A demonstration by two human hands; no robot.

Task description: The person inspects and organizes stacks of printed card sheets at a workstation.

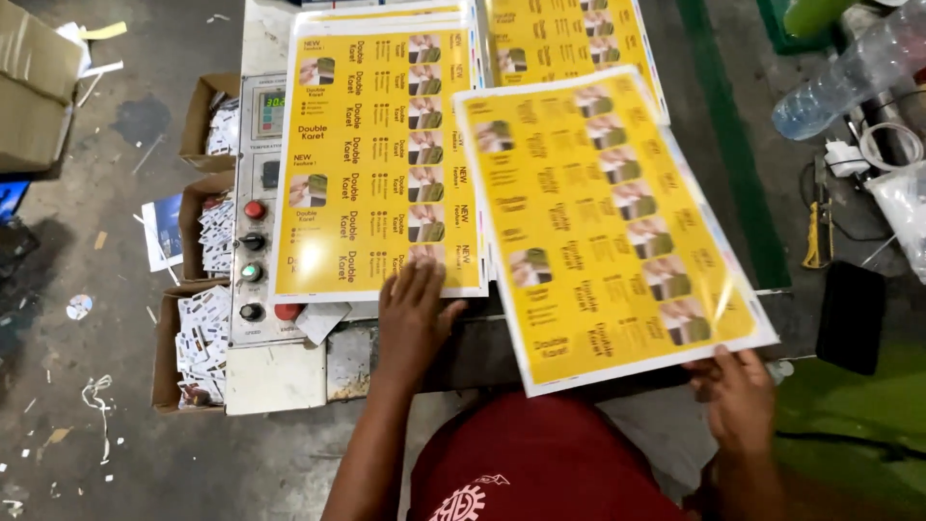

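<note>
The right hand (pixel 738 391) pinches the near right corner of a loose yellow printed sheet (pixel 603 217), which lies askew over the machine table (pixel 415 362) with its near edge overhanging the front; this sheet looks only half way into place. The left hand (pixel 413 314) lies flat and open, grasping nothing, on the near edge of the squared stack of sheets (pixel 371 154) by the control panel (pixel 256 207), so one sheet seems in transit while another stack (pixel 564 34) waits at the far edge

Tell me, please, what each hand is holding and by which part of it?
The right hand grips a loose yellow printed sheet by its near right corner. The left hand holds nothing; it rests flat on the yellow stack.
</note>
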